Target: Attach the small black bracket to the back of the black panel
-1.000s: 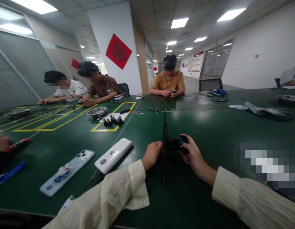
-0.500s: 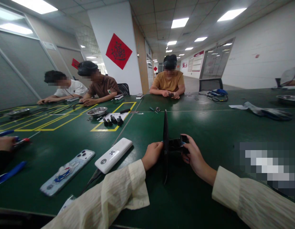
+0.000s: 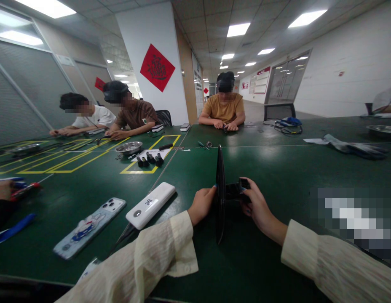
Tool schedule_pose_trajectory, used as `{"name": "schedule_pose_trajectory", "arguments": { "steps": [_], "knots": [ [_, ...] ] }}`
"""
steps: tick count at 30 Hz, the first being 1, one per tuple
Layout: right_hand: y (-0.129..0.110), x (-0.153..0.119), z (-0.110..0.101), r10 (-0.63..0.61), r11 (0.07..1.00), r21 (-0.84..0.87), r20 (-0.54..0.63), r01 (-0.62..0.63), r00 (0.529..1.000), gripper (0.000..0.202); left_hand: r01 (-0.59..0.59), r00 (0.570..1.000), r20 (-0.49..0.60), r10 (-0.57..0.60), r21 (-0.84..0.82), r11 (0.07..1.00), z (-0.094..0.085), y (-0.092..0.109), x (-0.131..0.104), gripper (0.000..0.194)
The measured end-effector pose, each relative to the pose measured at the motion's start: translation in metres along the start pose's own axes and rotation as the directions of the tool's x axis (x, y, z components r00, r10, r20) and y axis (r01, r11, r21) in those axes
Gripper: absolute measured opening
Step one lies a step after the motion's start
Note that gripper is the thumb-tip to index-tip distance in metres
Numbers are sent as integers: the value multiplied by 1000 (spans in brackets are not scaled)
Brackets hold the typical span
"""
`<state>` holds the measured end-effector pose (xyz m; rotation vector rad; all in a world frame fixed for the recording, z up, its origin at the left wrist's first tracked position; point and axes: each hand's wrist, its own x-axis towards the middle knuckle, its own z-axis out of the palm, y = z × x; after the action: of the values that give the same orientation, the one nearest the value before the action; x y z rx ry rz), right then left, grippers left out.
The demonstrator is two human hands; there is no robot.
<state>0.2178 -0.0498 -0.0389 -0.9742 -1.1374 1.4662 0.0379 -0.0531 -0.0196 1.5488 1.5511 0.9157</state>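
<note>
A thin black panel (image 3: pixel 220 223) stands on edge above the green table, seen almost side-on. From its right face juts a short black bracket (image 3: pixel 232 190). My left hand (image 3: pixel 200 205) is closed at the panel's left side, thumb against it; the other fingers are partly hidden. My right hand (image 3: pixel 258 210) is wrapped round the outer end of the bracket, fingers closed. The panel's faces hardly show, so its kind cannot be told.
Left of my left arm lie a white power bank (image 3: pixel 151 205) and a phone in a rabbit-print case (image 3: pixel 89 227). Another person's hand (image 3: pixel 2 190) is at the left edge. Beyond are black parts (image 3: pixel 150 159), a metal bowl (image 3: pixel 129 147) and gloves (image 3: pixel 353 148).
The panel and both my hands stay almost in place. At the left edge, the other person's hand and the red-and-blue tool have shifted slightly.
</note>
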Motion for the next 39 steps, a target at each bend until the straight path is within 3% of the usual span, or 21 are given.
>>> {"name": "schedule_pose_trajectory", "arguments": {
  "steps": [6, 10, 16, 22, 27, 34, 39],
  "knots": [
    [0, 0, 1, 2, 1000, 8, -13, -2, 1000, 46, -90, 996, -4, 91, 87, 992, 0, -3, 1, 36],
    [-2, 0, 2, 5, 1000, 3, -19, -5, 1000, 46, -54, 998, -14, 54, 13, 998, 2, -7, 3, 32],
    [-3, -1, 1, 4, 1000, -3, -4, -4, 1000, 44, -113, 994, -18, 112, -93, 989, 3, -5, 2, 27],
    [-1, -1, -1, 5, 1000, -3, 13, -5, 1000, 44, -9, 999, 44, 17, -172, 985, 3, -4, 3, 34],
    [-1, -1, 1, -2, 1000, 5, -1, 2, 1000, 44, 9, 999, 49, -3, -139, 990, 4, -5, 3, 42],
    [-1, 0, 1, 4, 1000, 6, -8, -4, 1000, 45, -108, 994, 30, 107, 31, 994, 0, -4, 3, 32],
    [-4, -2, 2, 13, 1000, 5, 0, -13, 1000, 45, -46, 998, 42, 48, -35, 998, 2, -6, 5, 31]
  ]
}}
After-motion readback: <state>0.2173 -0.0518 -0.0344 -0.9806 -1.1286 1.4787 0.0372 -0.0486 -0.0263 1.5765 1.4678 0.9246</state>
